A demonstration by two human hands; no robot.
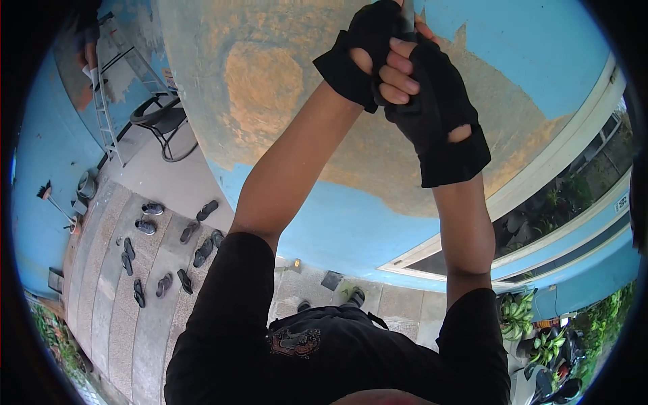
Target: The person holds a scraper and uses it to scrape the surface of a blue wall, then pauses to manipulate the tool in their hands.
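Both my hands are raised to the wall in black fingerless gloves. My left hand (pixel 368 44) is closed at the top edge of view, most of its fingers hidden. Pressed against it, my right hand (pixel 432 91) has its fingers curled tightly. Between them shows a narrow grey metal piece of what looks like a scraper (pixel 408 19); its handle is covered by the gloves. Behind the hands, the wall's light-blue paint (pixel 526 50) gives way to a bare grey and orange-brown patch (pixel 263 81) with jagged edges.
At left, another person's hand (pixel 90 55) is near a metal ladder (pixel 104 115). A black chair (pixel 158 118) stands beside it. Several sandals and shoes (pixel 164 283) lie on the tiled floor (pixel 115 331). A framed window (pixel 553 202) and potted plants (pixel 516 316) are at right.
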